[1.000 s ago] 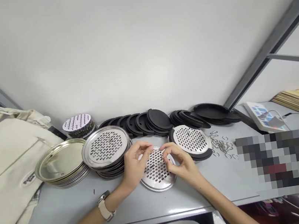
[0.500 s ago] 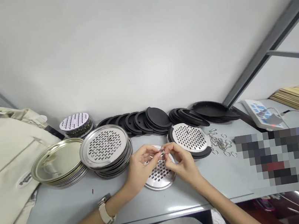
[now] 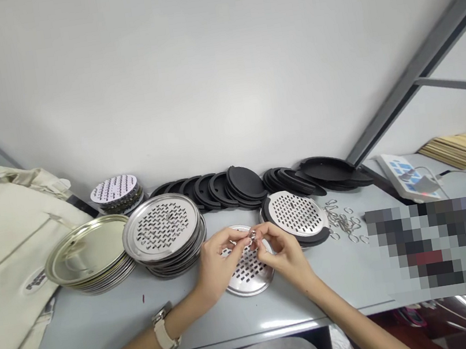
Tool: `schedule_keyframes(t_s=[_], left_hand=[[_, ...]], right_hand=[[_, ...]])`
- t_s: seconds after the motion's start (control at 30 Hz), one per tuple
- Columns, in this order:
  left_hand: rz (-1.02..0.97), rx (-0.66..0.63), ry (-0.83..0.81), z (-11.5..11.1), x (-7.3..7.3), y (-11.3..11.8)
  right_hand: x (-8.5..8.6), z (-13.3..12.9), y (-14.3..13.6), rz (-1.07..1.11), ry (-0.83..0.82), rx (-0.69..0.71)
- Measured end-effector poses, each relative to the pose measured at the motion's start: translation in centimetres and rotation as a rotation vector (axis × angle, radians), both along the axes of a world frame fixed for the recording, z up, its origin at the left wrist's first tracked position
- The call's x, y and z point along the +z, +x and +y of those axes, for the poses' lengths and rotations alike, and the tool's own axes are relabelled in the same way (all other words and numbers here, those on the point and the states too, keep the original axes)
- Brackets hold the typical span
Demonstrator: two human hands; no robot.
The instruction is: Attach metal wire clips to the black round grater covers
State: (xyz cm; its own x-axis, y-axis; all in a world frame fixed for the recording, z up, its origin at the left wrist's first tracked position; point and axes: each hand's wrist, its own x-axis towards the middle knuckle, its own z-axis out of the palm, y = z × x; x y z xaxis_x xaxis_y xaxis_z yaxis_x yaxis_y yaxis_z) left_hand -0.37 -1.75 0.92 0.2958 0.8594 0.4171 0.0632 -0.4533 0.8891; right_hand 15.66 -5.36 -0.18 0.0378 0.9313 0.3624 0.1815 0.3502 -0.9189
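One metal bit (image 3: 252, 236) (shape unclear), pinched by left hand (image 3: 217, 266) + right hand (image 3: 288, 255) fingertips | perforated disc (image 3: 250, 286) below | gold pans (image 3: 91, 251) stacked toward worktop (image 3: 118, 317) left edge

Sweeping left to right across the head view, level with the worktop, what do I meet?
Cream bag → stack of gold-coloured plates → stack of perforated metal discs → left hand → right hand → loose metal rings → wooden boards.
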Motion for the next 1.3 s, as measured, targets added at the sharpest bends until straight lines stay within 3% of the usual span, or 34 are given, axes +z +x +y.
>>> schedule_keyframes(t_s=[0.37,0.97,1.3], left_hand=[[0.007,0.000,0.089,0.3,-1.2,0.2],[0.071,0.011,0.179,0.0,-1.2,0.1],[0.013,-0.003,0.074,0.1,-1.3,0.4]], right_hand=[[0.0,0.1,-0.3,0.033,-0.035,0.001],[0.1,0.3,-0.4,0.125,-0.088,0.024],[1.6,0.1,-0.2,0.239,-0.162,0.115]])
